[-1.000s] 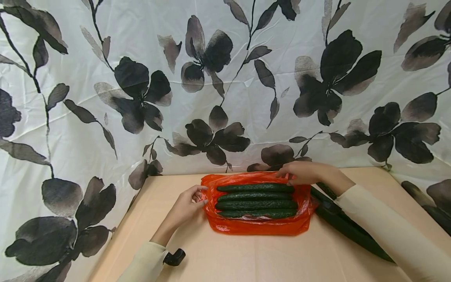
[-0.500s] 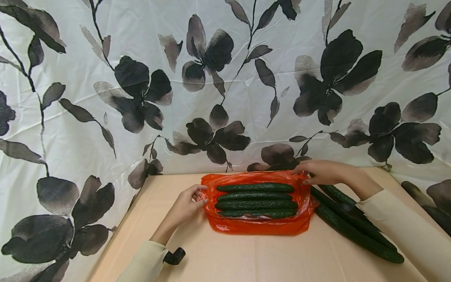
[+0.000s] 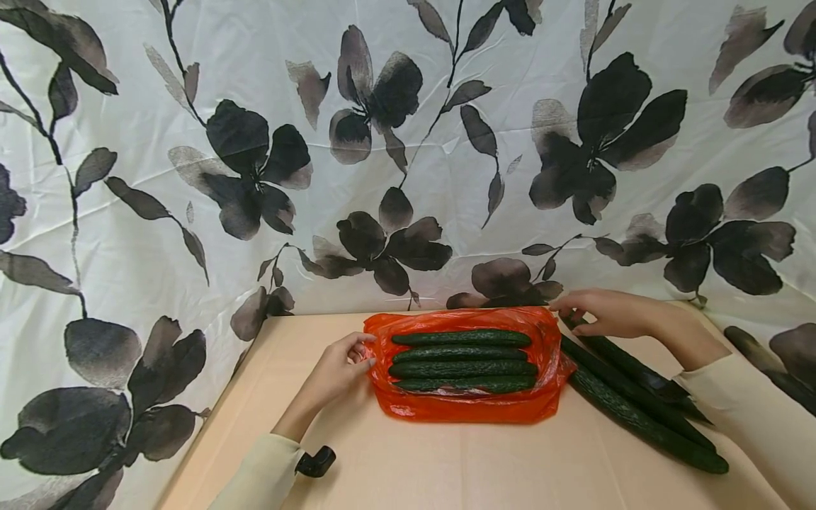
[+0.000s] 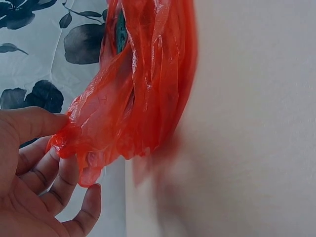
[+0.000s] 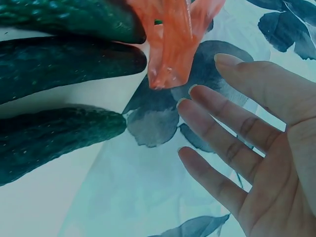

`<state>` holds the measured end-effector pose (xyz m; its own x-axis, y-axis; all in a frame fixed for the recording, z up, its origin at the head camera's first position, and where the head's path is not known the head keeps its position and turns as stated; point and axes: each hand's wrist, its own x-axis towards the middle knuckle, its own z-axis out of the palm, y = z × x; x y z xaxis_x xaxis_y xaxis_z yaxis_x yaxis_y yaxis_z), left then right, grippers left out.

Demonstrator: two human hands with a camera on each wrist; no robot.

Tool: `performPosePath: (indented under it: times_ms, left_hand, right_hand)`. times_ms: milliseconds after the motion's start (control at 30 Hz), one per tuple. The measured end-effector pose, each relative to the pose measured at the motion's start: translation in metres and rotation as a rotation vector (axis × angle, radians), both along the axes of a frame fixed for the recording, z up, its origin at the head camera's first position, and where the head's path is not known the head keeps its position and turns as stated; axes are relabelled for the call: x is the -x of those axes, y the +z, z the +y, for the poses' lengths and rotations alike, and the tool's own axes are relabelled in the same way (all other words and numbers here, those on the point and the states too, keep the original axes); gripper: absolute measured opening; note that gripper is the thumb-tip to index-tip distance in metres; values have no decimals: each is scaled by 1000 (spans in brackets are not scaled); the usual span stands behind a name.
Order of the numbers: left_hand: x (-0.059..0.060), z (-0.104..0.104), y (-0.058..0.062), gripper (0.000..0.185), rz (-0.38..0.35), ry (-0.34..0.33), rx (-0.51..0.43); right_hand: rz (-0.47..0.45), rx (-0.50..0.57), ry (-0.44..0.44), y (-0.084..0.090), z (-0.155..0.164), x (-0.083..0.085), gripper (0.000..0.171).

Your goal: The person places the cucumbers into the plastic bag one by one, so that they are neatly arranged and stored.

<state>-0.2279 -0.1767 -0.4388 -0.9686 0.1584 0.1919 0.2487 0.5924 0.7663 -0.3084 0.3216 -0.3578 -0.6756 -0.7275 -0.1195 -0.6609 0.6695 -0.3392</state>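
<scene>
An orange plastic bag (image 3: 468, 411) lies open on the tan table (image 3: 446, 467), with several dark green cucumbers (image 3: 462, 368) side by side in it. My left hand (image 3: 357, 358) pinches the bag's left edge between thumb and fingers; the left wrist view shows the crumpled orange film (image 4: 123, 108) in that pinch (image 4: 64, 140). My right hand (image 3: 589, 312) is at the bag's far right corner with straight fingers and holds nothing. In the right wrist view its open fingers (image 5: 222, 123) are spread beside the bag's corner (image 5: 173, 44) and the ends of three loose cucumbers (image 5: 59, 64).
Loose cucumbers (image 3: 637, 407) lie slanted on the table to the right of the bag. A white cloth with dark flowers (image 3: 408, 142) hangs close behind and around the table. A black device (image 3: 315, 462) sits at my left wrist.
My right hand has let go of the bag's far right corner and slid to the right, over the ends of the loose cucumbers. The left hand has kept its pinch.
</scene>
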Motion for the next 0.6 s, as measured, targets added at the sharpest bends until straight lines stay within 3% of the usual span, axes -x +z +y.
performPosePath:
  times_ms: [600]
  left_hand:
    - [0,0,1,38,-3,1,-7]
  right_hand:
    - [-31,13,-68,-18,32,-6,59]
